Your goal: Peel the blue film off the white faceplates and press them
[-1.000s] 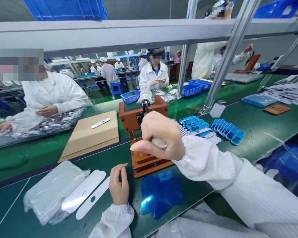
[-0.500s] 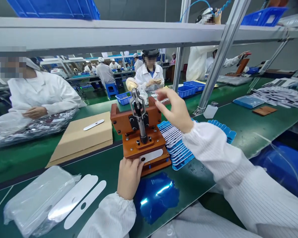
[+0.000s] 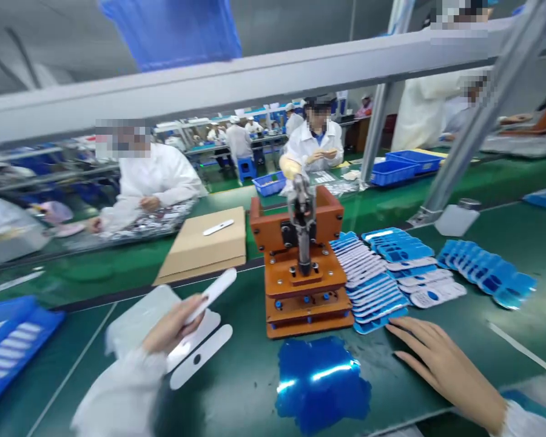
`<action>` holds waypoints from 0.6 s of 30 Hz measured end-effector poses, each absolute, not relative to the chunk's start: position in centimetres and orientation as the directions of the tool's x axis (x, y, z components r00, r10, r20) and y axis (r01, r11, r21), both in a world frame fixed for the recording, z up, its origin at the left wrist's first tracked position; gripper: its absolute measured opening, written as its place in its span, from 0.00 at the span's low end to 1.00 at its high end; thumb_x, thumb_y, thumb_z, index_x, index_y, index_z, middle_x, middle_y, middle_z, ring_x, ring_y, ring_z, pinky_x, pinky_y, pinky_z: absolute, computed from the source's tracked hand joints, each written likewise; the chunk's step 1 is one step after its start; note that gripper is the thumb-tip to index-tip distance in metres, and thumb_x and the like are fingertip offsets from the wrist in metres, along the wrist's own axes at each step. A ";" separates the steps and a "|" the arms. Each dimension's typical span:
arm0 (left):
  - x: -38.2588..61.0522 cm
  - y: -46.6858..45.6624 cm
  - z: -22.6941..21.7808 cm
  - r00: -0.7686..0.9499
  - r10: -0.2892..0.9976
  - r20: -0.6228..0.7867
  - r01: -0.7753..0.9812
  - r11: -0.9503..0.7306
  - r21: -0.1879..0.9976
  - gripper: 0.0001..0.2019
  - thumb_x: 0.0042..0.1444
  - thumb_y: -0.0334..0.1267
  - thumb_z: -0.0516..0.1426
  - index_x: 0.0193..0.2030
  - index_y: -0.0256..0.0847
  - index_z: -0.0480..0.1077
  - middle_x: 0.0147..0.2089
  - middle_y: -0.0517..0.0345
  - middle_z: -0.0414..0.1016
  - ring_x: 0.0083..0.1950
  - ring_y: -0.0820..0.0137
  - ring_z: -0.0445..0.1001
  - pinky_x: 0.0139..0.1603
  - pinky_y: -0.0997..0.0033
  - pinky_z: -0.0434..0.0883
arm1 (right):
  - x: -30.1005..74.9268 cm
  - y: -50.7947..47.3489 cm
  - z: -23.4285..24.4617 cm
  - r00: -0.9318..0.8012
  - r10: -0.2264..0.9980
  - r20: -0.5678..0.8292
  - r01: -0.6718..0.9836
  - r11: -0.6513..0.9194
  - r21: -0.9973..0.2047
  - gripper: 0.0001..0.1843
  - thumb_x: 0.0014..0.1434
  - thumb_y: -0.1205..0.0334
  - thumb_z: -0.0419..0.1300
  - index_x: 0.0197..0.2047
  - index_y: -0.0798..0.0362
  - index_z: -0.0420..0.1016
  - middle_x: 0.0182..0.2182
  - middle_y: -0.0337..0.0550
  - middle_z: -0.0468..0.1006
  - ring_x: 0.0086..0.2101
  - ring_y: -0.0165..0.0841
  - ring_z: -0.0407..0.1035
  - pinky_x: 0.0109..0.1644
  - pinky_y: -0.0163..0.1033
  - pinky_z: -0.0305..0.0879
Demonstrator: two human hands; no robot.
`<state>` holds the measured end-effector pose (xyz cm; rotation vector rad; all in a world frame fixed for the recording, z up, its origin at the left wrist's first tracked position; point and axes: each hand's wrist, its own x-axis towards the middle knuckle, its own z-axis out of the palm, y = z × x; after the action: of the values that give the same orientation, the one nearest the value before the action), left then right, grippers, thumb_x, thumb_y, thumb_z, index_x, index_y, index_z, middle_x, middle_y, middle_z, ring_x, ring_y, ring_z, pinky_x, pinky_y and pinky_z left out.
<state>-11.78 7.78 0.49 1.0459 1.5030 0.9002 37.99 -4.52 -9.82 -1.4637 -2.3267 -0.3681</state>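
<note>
My left hand (image 3: 175,325) is closed around one end of a long white strip with rounded ends (image 3: 221,290), raised over the bench. Below it lie a loose white strip with a dark hole (image 3: 204,358) and a plastic-wrapped stack (image 3: 139,315). My right hand (image 3: 441,364) has its fingers stretched out, fingertips at the front end of a row of overlapping blue-and-white pieces (image 3: 373,297); whether they touch is unclear. Between my hands stands a brown clamp fixture (image 3: 304,279) with a metal toggle lever. No strip shows on its lower plate.
Blue shiny film (image 3: 321,388) lies before the fixture. More overlapping blue pieces (image 3: 486,273) and a white bottle (image 3: 457,218) are on the right. Behind stands a cardboard box (image 3: 209,243) with a strip on top; a blue tray (image 3: 18,346) is far left. Co-workers sit across the bench.
My left hand has left the fixture and moved left with a white strip. My right hand has come down from beside the lever to the blue-and-white row. The view has turned left.
</note>
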 end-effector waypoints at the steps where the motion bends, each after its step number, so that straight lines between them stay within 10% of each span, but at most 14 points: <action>1: -11.4 9.5 0.5 -0.092 0.945 -0.315 0.084 0.322 0.943 0.15 0.49 0.48 0.60 0.30 0.37 0.69 0.20 0.62 0.67 0.15 0.81 0.59 0.14 0.83 0.59 | 37.9 -4.2 -10.2 -0.397 0.796 0.457 0.903 0.428 0.040 0.23 0.61 0.47 0.53 0.53 0.51 0.72 0.50 0.46 0.72 0.47 0.39 0.69 0.48 0.42 0.66; 6: -9.2 15.1 -1.3 -0.116 0.926 -0.359 -0.149 0.341 0.928 0.13 0.60 0.41 0.51 0.47 0.34 0.64 0.42 0.49 0.75 0.32 0.75 0.75 0.28 0.79 0.70 | 37.5 -4.1 -11.2 -0.409 0.745 0.526 0.901 0.420 0.105 0.24 0.63 0.46 0.48 0.54 0.48 0.71 0.54 0.43 0.70 0.48 0.39 0.69 0.47 0.42 0.66; 18: -4.4 6.4 -3.6 -0.073 0.936 -0.344 -0.097 0.336 0.937 0.29 0.38 0.52 0.66 0.46 0.42 0.69 0.37 0.61 0.72 0.30 0.79 0.68 0.25 0.84 0.64 | 36.4 -4.0 -9.3 -0.327 0.877 0.352 0.940 0.339 0.031 0.23 0.63 0.52 0.52 0.59 0.52 0.65 0.55 0.46 0.68 0.54 0.38 0.63 0.57 0.46 0.60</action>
<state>-4.44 6.40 -3.56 0.8472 1.3560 1.0490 36.35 -3.99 -9.33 -1.6294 -2.3328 -0.3334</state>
